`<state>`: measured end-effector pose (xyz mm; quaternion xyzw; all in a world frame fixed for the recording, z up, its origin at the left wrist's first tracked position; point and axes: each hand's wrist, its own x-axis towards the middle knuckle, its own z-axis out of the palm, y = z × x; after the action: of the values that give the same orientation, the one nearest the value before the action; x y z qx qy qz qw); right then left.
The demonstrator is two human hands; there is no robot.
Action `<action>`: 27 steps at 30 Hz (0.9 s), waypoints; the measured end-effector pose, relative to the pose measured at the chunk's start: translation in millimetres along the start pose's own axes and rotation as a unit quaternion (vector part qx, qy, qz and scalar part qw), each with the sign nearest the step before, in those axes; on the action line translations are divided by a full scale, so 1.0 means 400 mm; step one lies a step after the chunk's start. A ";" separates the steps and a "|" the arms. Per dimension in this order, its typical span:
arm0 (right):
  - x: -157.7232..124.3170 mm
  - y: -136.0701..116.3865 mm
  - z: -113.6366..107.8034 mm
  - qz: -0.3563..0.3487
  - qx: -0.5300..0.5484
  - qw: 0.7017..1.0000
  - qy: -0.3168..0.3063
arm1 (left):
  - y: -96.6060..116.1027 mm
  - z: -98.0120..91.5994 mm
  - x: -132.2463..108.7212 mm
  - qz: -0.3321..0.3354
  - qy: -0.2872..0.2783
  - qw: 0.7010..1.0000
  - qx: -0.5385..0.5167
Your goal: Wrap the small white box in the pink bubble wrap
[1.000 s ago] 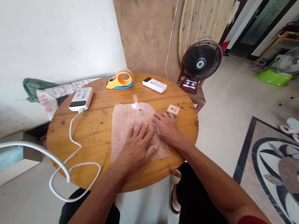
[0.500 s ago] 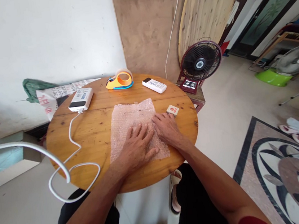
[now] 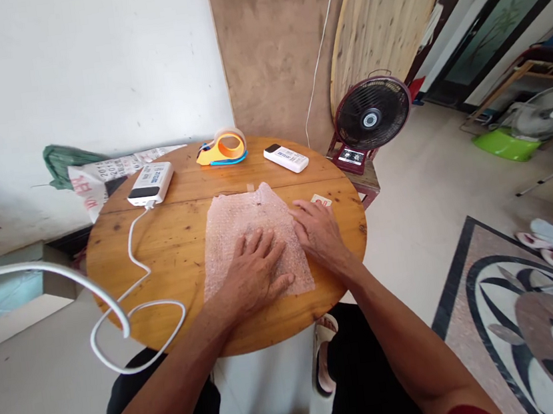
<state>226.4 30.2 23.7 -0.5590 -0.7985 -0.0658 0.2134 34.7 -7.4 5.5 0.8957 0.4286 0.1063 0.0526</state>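
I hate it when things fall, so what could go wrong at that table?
The white cable in the plugged-in device loops past the table's edge near the person's left leg, so a snag might drag that device.

The small box is partly hidden behind the right hand; a sideways move could knock it.

The left hand lies flat on the bubble wrap; pressing hard might pop bubbles.
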 end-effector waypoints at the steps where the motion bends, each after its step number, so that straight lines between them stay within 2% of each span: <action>1: 0.000 0.010 -0.005 0.012 0.002 1.000 0.014 | 0.000 0.000 0.000 0.000 0.001 1.000 -0.001; 7: 0.001 0.089 -0.017 0.100 -0.004 0.994 0.054 | -0.002 0.006 0.001 -0.003 0.006 1.000 -0.009; 12: -0.004 0.140 -0.007 0.149 0.005 0.989 0.012 | -0.003 0.005 0.002 -0.004 0.004 1.000 -0.004; 15: -0.004 0.151 -0.009 0.166 0.026 0.986 -0.014 | -0.001 0.002 0.002 -0.005 0.000 1.000 -0.002; 17: -0.002 0.151 -0.016 0.177 0.042 0.983 -0.008 | -0.001 0.003 0.001 -0.006 0.000 1.000 -0.002; 20: 0.002 0.133 -0.036 0.183 0.103 0.977 0.048 | -0.002 0.005 0.002 -0.003 0.005 1.000 -0.005; 23: 0.002 0.079 -0.059 0.151 0.246 0.953 0.090 | -0.003 0.006 0.002 0.000 0.007 1.000 -0.004; 25: 0.001 0.023 -0.067 0.108 0.368 0.921 0.074 | -0.002 0.005 0.003 0.003 0.008 1.000 -0.007; 27: 0.003 -0.037 -0.062 0.081 0.467 0.881 0.011 | -0.001 0.003 0.002 0.004 0.014 1.000 -0.013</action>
<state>218.9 17.3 48.5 -0.4564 -0.6863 0.3258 0.4632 35.2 -6.5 4.3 0.8949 0.4247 0.1247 0.0576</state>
